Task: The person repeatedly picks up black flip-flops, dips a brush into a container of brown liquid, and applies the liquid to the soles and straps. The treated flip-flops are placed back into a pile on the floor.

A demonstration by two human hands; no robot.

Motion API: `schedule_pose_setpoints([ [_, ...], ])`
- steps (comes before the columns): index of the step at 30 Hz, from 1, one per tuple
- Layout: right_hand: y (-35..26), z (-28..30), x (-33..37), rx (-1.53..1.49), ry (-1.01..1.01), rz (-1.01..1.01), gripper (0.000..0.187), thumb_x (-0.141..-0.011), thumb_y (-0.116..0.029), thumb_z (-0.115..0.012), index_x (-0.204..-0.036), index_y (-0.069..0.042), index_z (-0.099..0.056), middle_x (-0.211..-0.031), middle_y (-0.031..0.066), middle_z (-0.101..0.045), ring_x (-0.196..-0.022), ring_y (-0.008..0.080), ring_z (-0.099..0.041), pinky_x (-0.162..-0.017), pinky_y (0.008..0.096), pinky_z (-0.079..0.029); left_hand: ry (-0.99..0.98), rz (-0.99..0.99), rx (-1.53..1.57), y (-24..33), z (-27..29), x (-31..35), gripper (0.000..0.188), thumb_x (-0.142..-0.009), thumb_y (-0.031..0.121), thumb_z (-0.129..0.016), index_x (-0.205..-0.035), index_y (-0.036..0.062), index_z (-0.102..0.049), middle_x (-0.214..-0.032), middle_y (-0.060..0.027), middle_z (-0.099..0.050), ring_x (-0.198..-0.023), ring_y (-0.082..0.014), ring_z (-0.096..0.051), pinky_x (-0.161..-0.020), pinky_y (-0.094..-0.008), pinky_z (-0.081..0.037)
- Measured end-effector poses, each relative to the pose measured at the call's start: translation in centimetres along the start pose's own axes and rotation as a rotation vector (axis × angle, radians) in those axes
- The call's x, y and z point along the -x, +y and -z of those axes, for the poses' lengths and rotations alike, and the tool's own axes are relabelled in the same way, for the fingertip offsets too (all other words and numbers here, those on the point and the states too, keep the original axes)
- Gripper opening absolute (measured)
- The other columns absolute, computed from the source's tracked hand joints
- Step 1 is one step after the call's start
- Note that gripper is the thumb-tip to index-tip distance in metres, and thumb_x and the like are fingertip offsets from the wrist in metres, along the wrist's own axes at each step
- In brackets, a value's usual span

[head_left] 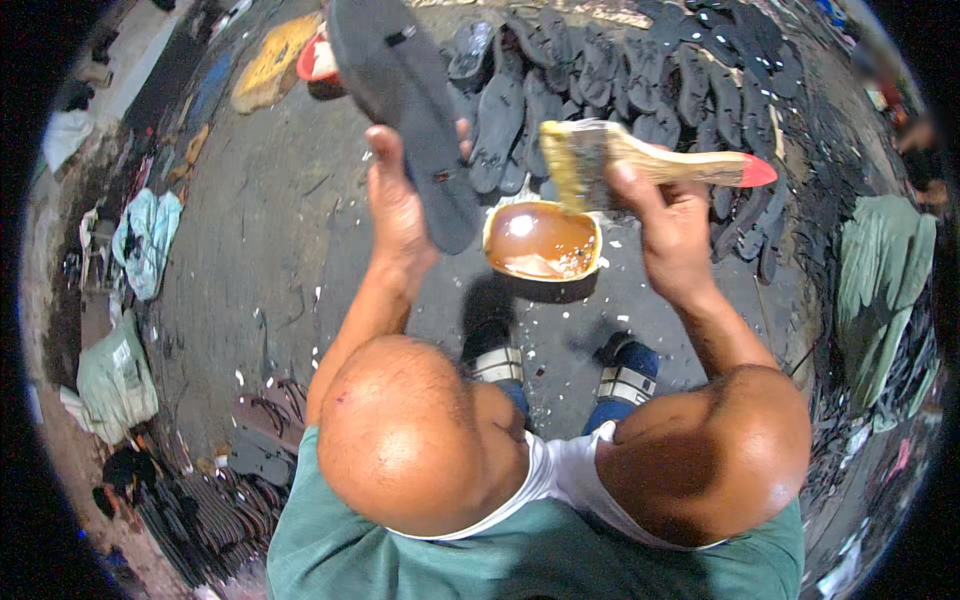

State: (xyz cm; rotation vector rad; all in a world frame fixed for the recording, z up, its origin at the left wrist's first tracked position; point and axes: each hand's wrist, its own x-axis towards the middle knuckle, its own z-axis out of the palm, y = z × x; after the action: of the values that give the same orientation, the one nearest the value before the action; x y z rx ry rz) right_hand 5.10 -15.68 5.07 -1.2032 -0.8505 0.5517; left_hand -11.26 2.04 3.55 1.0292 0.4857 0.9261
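My left hand (398, 200) grips a black shoe sole (405, 100), held up and slanted, its lower end toward the bowl. Small dark slots show along its face. My right hand (668, 215) is closed round the wooden handle of a wide paintbrush (640, 160); the handle's tip is red. The brush's bristles are coated yellowish and point left, just above the rim of a bowl (599, 262) of shiny amber-brown liquid, perhaps glue. Brush and sole are apart from each other.
Rows of black soles (600, 75) cover the floor ahead and to the right. More soles are stacked in a pile (205, 525) at lower left. Pale green sacks (880, 290) lie right; a light blue cloth (148, 240) is at left. A yellow-stained piece (278, 62) lies far left.
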Motion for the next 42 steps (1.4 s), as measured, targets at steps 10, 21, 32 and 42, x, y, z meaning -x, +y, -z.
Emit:
schedule_pose_setpoints([
  [10, 0.7, -0.1, -0.1, 0.248, 0.164, 0.284, 0.019, -0.091, -0.013, -0.069, -0.101, 0.003, -0.068, -0.094, 0.0057, -0.068, -0.084, 0.0104, -0.062, -0.071, 0.0275, -0.049, -0.143, -0.138, 0.156, -3.4, -9.3, 0.1, 0.077, -0.083, 0.067, -0.061, -0.123, 0.0025, -0.048, -0.113, -0.0106, -0.063, -0.100, -0.0190, -0.063, -0.089, -0.0352, -0.052],
  [21, 0.8, 0.0, 0.7, 0.126, 0.083, 0.247, 0.017, -0.089, -0.011, -0.070, -0.099, 0.003, -0.068, -0.092, 0.0055, -0.064, -0.083, 0.0124, -0.060, -0.074, 0.0277, -0.047, -0.106, -0.088, 0.188, -3.7, -9.2, 0.8, 0.077, -0.081, 0.065, -0.064, -0.125, 0.0043, -0.047, -0.113, -0.0096, -0.062, -0.102, -0.0195, -0.062, -0.090, -0.0359, -0.052],
  [32, 1.5, 0.3, -0.6, 0.272, 0.161, 0.384, 0.015, -0.088, -0.008, -0.072, -0.101, 0.000, -0.069, -0.090, 0.0069, -0.063, -0.078, 0.0158, -0.058, -0.068, 0.0299, -0.046, -0.154, -0.047, 0.233, -2.9, -9.9, 1.6, 0.088, -0.082, 0.078, -0.047, -0.134, 0.0068, -0.049, -0.122, -0.0085, -0.061, -0.109, -0.0197, -0.059, -0.097, -0.0366, -0.048],
  [42, -1.5, 0.2, -0.9, 0.372, 0.105, 0.504, 0.023, -0.085, -0.009, -0.073, -0.107, -0.003, -0.071, -0.092, 0.0097, -0.065, -0.077, 0.0193, -0.060, -0.067, 0.0303, -0.047, -0.178, 0.121, 0.347, -2.2, -9.9, 1.4, 0.083, -0.084, 0.076, -0.046, -0.129, 0.0060, -0.053, -0.119, -0.0070, -0.064, -0.109, -0.0194, -0.060, -0.098, -0.0381, -0.048],
])
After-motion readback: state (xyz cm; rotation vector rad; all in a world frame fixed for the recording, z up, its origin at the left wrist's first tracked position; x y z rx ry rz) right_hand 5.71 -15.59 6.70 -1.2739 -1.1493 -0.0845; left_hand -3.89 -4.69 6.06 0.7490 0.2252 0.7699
